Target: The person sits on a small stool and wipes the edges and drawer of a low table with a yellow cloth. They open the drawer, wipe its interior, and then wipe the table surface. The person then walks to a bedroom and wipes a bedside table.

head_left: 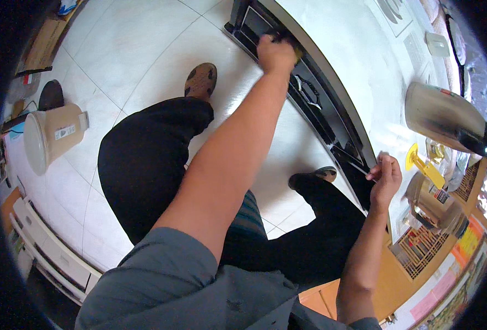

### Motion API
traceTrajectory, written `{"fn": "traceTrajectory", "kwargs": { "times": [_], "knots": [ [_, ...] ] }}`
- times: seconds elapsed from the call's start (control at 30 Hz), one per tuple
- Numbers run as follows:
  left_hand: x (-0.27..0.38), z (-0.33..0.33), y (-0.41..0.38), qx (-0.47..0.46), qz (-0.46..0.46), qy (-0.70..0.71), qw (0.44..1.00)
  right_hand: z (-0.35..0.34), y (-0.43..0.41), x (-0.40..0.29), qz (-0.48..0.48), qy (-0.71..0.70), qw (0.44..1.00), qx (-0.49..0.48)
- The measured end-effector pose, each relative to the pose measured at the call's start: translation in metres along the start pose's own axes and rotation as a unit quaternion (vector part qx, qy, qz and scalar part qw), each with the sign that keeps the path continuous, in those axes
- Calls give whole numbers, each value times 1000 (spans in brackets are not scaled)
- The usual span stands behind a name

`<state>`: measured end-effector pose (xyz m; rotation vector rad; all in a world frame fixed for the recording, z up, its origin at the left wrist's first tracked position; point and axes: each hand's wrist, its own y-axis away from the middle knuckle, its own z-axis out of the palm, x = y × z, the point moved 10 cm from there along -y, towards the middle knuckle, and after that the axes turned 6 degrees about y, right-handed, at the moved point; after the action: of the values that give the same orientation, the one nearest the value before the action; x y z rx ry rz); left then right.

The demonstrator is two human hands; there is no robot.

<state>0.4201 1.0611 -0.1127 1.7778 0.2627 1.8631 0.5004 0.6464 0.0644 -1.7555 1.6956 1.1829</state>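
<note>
In the head view my left hand [276, 53] is a blurred fist against the front of a dark drawer table [342, 119], over a black handle-like part. A small yellowish item [298, 55], too blurred to name, sticks out beside the fist, and the hand seems closed around it. Nearer my body, my right hand [386, 179] has its fingers curled at the table's edge. Between the two hands a curved drawer handle [308, 93] stands out from the glossy drawer front.
The pale tabletop [375, 78] bears a large jug-like container [443, 117], a yellow plastic piece [425, 165] and a lidded plastic jar [429, 198]. A beige bucket [57, 136] lies tilted in view at the left, on the tiled floor [136, 45]. White drawers [57, 255] stand at the lower left.
</note>
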Motion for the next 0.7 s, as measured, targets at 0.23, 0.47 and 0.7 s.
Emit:
{"fn": "traceTrajectory", "kwargs": {
  "times": [0.23,0.47,0.7],
  "knots": [
    [-61,31,57,-28,-3,-25,999,6,-1,-5,10,2,1000,1],
    [-95,45,76,-91,23,-223,970,20,-5,-10,13,-4,1000,-11],
    [-144,-8,86,-218,-168,-145,950,52,31,15,-71,50,996,11]
  ]
}}
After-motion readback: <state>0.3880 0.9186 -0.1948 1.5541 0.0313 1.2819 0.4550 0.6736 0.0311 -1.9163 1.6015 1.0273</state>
